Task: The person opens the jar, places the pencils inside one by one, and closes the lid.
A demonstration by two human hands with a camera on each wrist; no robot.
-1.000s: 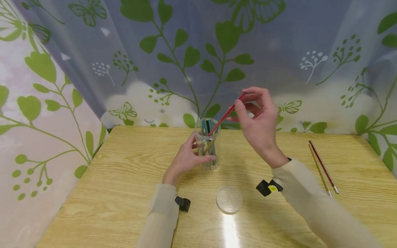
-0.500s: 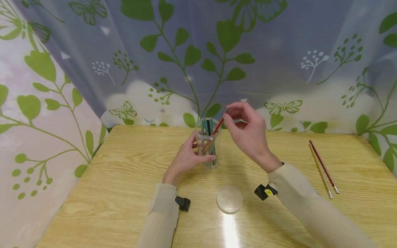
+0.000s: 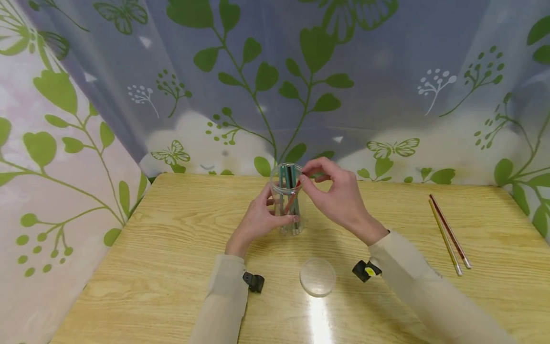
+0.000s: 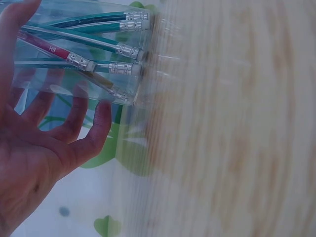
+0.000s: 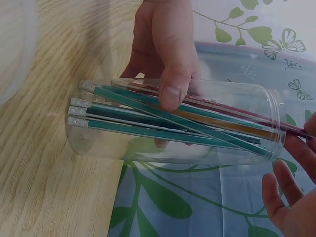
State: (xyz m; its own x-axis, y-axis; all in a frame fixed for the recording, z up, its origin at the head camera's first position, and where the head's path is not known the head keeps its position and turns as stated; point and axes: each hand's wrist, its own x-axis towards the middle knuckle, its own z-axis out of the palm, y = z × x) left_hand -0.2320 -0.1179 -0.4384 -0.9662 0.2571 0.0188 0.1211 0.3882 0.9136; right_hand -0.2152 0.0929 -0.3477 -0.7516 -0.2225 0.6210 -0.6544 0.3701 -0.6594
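Observation:
My left hand (image 3: 256, 220) grips a clear plastic jar (image 3: 304, 203) around its side, keeping it upright on the table. Inside stand several teal pencils (image 5: 163, 137) and a yellowish one (image 5: 207, 118), eraser ends down. At the rim, my right hand (image 3: 337, 193) pinches the upper end of a red pencil (image 3: 291, 203) between thumb and fingers. Most of that red pencil is inside the jar, its eraser end showing low among the others in the left wrist view. A round clear lid (image 3: 317, 277) lies flat on the table in front of the jar.
Two more pencils, a yellow one (image 3: 445, 237) and a dark red one (image 3: 449, 231), lie side by side on the wooden table (image 3: 163, 267) at the right. A patterned curtain (image 3: 378, 86) hangs behind the table's back edge.
My right hand has come down and left to the jar's rim, and the red pencil has slid deeper into the jar. My left hand and the jar have stayed put.

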